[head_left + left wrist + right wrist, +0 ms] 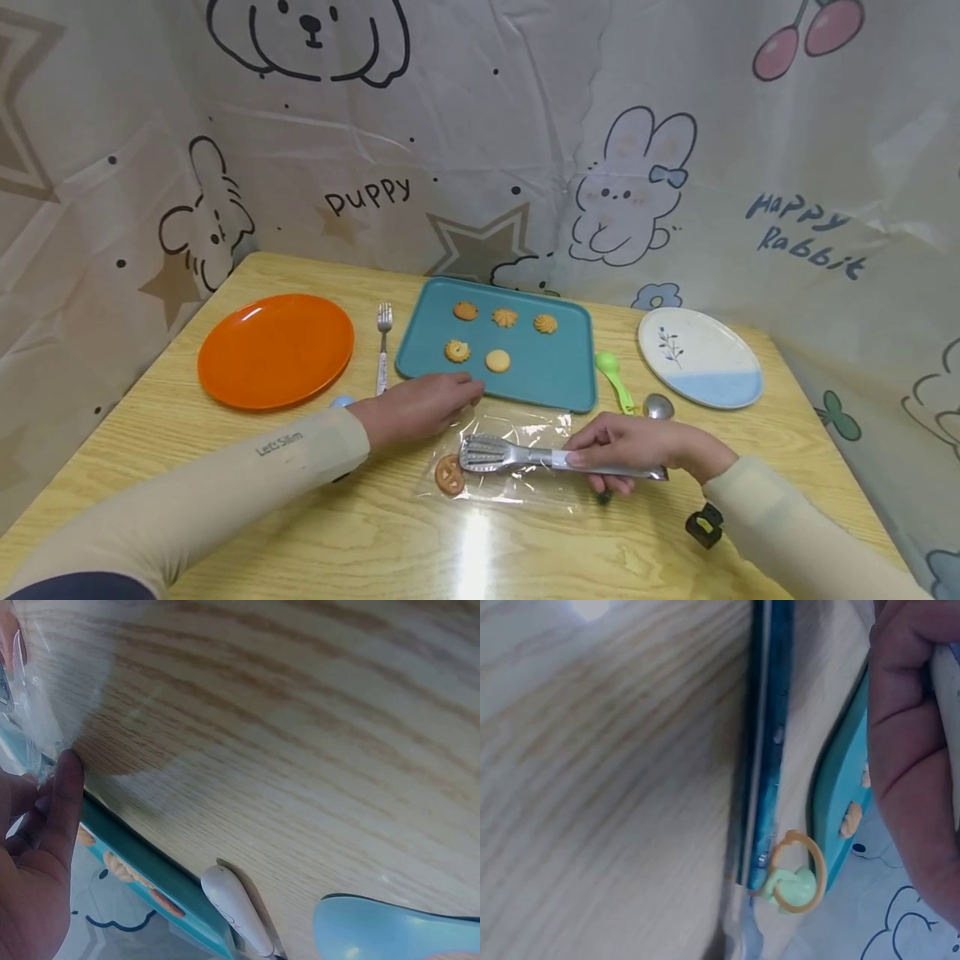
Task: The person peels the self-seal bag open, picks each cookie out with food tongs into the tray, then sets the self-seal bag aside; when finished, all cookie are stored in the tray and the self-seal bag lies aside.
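My left hand pinches the upper edge of a clear plastic bag, just in front of the teal tray; its fingertips meet the crinkled film in the left wrist view. In my right hand are metal tongs, held by the handle with the slotted head pointing left over the bag. A round brown cookie with cut-out holes lies at the bag's left end, beside the tongs' head. Whether the tongs touch it I cannot tell. Several cookies, one of them a plain round cookie, lie on the teal tray.
An orange plate and a fork are at the left, with a blue spoon near my left wrist. Beyond my right hand lie a green spoon, a metal spoon and a white-and-blue plate. Printed curtains border the table.
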`<act>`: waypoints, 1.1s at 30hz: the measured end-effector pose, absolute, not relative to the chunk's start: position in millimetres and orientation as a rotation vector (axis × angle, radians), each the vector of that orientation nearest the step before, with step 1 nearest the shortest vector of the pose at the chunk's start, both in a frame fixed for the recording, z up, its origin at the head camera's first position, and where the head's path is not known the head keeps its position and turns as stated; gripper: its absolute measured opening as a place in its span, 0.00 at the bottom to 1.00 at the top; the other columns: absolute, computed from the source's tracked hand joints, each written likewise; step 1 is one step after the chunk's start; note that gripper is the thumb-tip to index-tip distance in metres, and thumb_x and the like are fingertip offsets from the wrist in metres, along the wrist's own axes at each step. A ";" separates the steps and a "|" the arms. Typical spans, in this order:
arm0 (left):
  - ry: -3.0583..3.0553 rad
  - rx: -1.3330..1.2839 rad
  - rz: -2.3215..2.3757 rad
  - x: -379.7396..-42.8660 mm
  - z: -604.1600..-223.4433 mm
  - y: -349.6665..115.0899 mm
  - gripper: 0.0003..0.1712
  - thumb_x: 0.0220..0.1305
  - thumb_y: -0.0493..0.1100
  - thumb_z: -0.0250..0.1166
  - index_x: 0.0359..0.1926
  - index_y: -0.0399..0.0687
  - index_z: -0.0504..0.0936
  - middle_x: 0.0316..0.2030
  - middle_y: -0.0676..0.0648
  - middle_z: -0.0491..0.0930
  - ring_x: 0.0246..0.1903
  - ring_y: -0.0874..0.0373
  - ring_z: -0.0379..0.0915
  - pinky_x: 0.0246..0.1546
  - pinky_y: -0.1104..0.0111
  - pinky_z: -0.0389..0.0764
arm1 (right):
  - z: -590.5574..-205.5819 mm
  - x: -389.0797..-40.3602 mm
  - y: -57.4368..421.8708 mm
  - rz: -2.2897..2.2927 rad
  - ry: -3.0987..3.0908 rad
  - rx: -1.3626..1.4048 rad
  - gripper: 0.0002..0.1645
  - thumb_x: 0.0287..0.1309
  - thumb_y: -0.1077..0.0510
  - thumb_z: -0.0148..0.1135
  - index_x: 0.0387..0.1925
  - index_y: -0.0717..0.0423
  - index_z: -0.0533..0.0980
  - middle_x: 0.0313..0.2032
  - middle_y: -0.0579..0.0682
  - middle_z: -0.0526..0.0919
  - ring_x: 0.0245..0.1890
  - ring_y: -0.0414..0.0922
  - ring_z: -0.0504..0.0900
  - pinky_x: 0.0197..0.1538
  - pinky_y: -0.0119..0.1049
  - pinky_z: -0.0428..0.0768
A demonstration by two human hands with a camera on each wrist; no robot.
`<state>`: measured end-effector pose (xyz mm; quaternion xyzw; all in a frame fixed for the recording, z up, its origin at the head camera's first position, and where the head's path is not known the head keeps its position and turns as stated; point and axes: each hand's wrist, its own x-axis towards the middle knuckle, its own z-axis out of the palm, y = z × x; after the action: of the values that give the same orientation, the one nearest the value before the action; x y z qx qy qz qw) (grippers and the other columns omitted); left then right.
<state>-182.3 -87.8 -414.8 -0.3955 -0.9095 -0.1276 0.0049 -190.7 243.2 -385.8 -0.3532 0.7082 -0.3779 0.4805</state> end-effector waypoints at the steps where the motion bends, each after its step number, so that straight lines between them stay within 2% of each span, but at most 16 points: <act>1: -2.852 -1.237 -0.410 -182.5 -414.5 -87.6 0.04 0.71 0.39 0.55 0.45 0.52 0.72 0.34 0.55 0.74 0.33 0.62 0.72 0.37 0.71 0.77 | -384.7 -190.9 242.7 -0.913 1.735 -0.853 0.18 0.73 0.54 0.48 0.45 0.64 0.77 0.26 0.76 0.76 0.13 0.35 0.74 0.14 0.41 0.72; 5: -2.864 -1.228 -0.429 -182.5 -413.7 -87.1 0.04 0.71 0.39 0.55 0.45 0.52 0.72 0.34 0.55 0.74 0.33 0.63 0.72 0.37 0.71 0.78 | -381.2 -191.9 242.9 -0.884 1.757 -0.825 0.20 0.72 0.53 0.48 0.39 0.67 0.76 0.27 0.76 0.76 0.13 0.35 0.74 0.15 0.35 0.71; 7: -2.870 -1.229 -0.444 -182.5 -413.6 -87.0 0.04 0.71 0.39 0.55 0.44 0.52 0.72 0.34 0.55 0.73 0.33 0.63 0.71 0.36 0.71 0.77 | -380.7 -191.8 242.8 -0.878 1.754 -0.815 0.20 0.72 0.52 0.48 0.39 0.67 0.76 0.27 0.76 0.76 0.13 0.35 0.74 0.16 0.32 0.72; 10: -2.872 -1.236 -0.448 -182.5 -414.0 -87.0 0.04 0.71 0.39 0.55 0.44 0.52 0.72 0.34 0.55 0.73 0.32 0.63 0.71 0.36 0.72 0.77 | -381.0 -191.5 240.7 -0.880 1.740 -0.815 0.19 0.72 0.53 0.48 0.43 0.64 0.77 0.27 0.76 0.76 0.13 0.34 0.74 0.15 0.33 0.73; 15: -2.874 -1.238 -0.450 -182.1 -413.0 -86.7 0.04 0.71 0.38 0.55 0.43 0.51 0.73 0.33 0.55 0.74 0.32 0.63 0.70 0.36 0.73 0.76 | -384.2 -191.2 232.5 -0.899 1.738 -0.860 0.19 0.73 0.53 0.48 0.41 0.65 0.77 0.27 0.75 0.78 0.13 0.35 0.74 0.14 0.42 0.72; 22: -2.894 -1.244 -0.452 -182.0 -413.0 -85.7 0.05 0.71 0.37 0.55 0.44 0.51 0.73 0.35 0.55 0.75 0.33 0.64 0.71 0.36 0.74 0.77 | -389.7 -190.0 225.5 -0.913 1.715 -0.851 0.20 0.72 0.52 0.49 0.38 0.68 0.76 0.27 0.75 0.77 0.14 0.35 0.75 0.15 0.38 0.72; 29: -2.888 -1.249 -0.452 -181.8 -411.8 -86.5 0.05 0.71 0.36 0.53 0.43 0.50 0.73 0.32 0.55 0.72 0.31 0.63 0.68 0.33 0.74 0.74 | -393.9 -190.9 227.7 -0.972 1.654 -0.870 0.20 0.73 0.55 0.46 0.38 0.69 0.75 0.26 0.76 0.75 0.13 0.35 0.74 0.15 0.35 0.72; 33: -2.890 -1.249 -0.451 -182.1 -411.7 -86.3 0.06 0.70 0.36 0.55 0.43 0.50 0.73 0.34 0.54 0.74 0.32 0.63 0.70 0.34 0.74 0.76 | -394.7 -190.8 228.1 -0.974 1.658 -0.872 0.20 0.73 0.55 0.45 0.38 0.70 0.74 0.26 0.76 0.75 0.14 0.35 0.74 0.15 0.40 0.71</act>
<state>-182.1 -86.3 -411.7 -0.3926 -0.9085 -0.1417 -0.0196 -190.8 228.1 -394.7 -0.3594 0.6835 -0.4013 0.4925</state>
